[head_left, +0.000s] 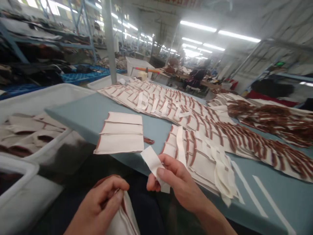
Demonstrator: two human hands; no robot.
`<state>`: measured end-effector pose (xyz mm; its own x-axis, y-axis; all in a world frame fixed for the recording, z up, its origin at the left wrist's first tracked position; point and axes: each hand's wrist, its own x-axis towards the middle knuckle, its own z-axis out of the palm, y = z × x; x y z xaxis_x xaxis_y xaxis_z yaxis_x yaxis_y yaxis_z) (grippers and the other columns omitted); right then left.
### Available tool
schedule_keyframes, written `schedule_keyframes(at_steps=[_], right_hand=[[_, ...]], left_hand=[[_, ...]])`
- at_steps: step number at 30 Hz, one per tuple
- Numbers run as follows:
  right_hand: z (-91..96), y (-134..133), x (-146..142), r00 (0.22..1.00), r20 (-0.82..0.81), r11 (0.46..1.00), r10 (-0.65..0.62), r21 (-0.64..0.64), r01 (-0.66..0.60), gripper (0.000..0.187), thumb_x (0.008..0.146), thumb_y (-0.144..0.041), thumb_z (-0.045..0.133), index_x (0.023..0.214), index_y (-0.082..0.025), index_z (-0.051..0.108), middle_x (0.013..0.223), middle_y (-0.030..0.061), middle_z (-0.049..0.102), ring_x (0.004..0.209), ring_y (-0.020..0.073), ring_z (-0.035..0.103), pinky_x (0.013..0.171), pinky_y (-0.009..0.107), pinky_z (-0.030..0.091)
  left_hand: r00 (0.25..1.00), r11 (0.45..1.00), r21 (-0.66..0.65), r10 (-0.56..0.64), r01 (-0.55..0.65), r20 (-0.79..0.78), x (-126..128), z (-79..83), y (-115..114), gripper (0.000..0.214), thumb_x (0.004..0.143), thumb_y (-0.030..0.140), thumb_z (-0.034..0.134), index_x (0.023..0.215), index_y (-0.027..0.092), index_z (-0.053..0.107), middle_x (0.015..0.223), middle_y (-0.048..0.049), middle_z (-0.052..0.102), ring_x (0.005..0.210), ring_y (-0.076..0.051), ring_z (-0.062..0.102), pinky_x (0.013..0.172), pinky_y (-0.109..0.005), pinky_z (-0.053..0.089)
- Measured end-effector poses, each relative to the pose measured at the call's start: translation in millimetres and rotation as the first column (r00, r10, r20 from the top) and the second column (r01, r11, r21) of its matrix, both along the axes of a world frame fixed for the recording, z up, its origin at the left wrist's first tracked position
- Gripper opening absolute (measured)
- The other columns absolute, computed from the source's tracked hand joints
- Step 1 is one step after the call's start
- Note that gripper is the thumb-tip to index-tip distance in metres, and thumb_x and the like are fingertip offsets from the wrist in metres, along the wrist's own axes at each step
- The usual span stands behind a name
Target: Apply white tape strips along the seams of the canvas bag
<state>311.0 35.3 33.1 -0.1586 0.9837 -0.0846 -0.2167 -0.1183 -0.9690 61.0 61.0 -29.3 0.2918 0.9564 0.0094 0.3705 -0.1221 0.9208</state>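
My left hand (101, 202) is closed on the top edge of a cream fabric piece with brown trim (124, 217), which hangs down over my lap. Between the thumb and fingers of my right hand (174, 181) is a short white strip (152, 160), its lower end sticking out beneath the fingers. Just beyond, a flat cream panel with brown edging (122, 133) lies at the near edge of the table. Right of it sits a stack of similar panels (202, 163), with long white strips (181, 145) draped over it.
Rows of overlapping cream and brown pieces (156, 101) cover the far part of the blue-green table (80, 107). White bins (14, 101) stand at the left, one holding fabric. Loose strips (271, 202) lie at the right. A metal post (109, 42) rises behind; a person (197, 76) sits farther back.
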Motion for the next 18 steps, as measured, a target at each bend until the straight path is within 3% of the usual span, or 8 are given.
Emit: schedule_keyframes(at_steps=[3, 7, 12, 16, 18], right_hand=[[-7.3, -6, -35, 0.984, -0.155, 0.992, 0.087, -0.079, -0.100, 0.044, 0.100, -0.060, 0.080, 0.108, -0.019, 0.068, 0.081, 0.0027, 0.081, 0.064, 0.0109, 0.066, 0.063, 0.021, 0.053], [-18.5, -7, -64, 0.969, -0.240, 0.982, 0.056, -0.162, -0.097, 0.049, 0.093, -0.061, 0.085, 0.108, -0.018, 0.067, 0.084, 0.0016, 0.080, 0.060, 0.0089, 0.064, 0.055, 0.018, 0.051], [-19.5, -8, -77, 0.988, -0.138, 0.983, 0.075, -0.158, -0.097, 0.055, 0.093, -0.068, 0.083, 0.107, -0.017, 0.065, 0.084, 0.0040, 0.081, 0.060, 0.0092, 0.062, 0.055, 0.017, 0.051], [-16.0, -16, -79, 0.996, -0.022, 0.989, 0.085, -0.120, -0.087, 0.059, 0.097, -0.075, 0.076, 0.102, -0.018, 0.063, 0.075, 0.0018, 0.077, 0.053, 0.0075, 0.054, 0.052, 0.017, 0.041], [-16.7, -21, -79, 0.995, 0.010, 0.989, 0.098, -0.108, -0.097, 0.059, 0.098, -0.077, 0.073, 0.098, -0.019, 0.062, 0.070, 0.0006, 0.075, 0.051, 0.0074, 0.050, 0.052, 0.019, 0.038]], left_hand=[[0.992, 0.991, -0.091, -0.088, 0.096, 0.088, -10, 2.3, -2, 0.040, 0.101, 0.056, 0.061, 0.090, 0.024, 0.080, 0.084, -0.0021, 0.075, 0.070, -0.021, 0.068, 0.065, -0.026, 0.053], [0.984, 0.984, -0.120, -0.113, 0.129, 0.136, -25, 3.2, -7, 0.046, 0.103, 0.062, 0.062, 0.090, 0.022, 0.083, 0.089, -0.0039, 0.077, 0.077, -0.022, 0.069, 0.070, -0.027, 0.053], [0.990, 0.977, -0.211, -0.006, 0.036, 0.143, -36, 9.0, -16, 0.047, 0.101, 0.064, 0.065, 0.087, 0.022, 0.081, 0.079, -0.0015, 0.074, 0.070, -0.020, 0.064, 0.064, -0.025, 0.048], [0.988, 0.984, -0.173, -0.004, 0.031, 0.153, -35, 16.4, -21, 0.043, 0.096, 0.062, 0.070, 0.090, 0.022, 0.084, 0.085, -0.0037, 0.078, 0.073, -0.021, 0.068, 0.066, -0.026, 0.051], [0.987, 0.976, -0.215, 0.015, 0.020, 0.158, -32, 23.0, -27, 0.042, 0.093, 0.062, 0.074, 0.090, 0.021, 0.083, 0.085, -0.0032, 0.077, 0.069, -0.020, 0.066, 0.064, -0.026, 0.050]])
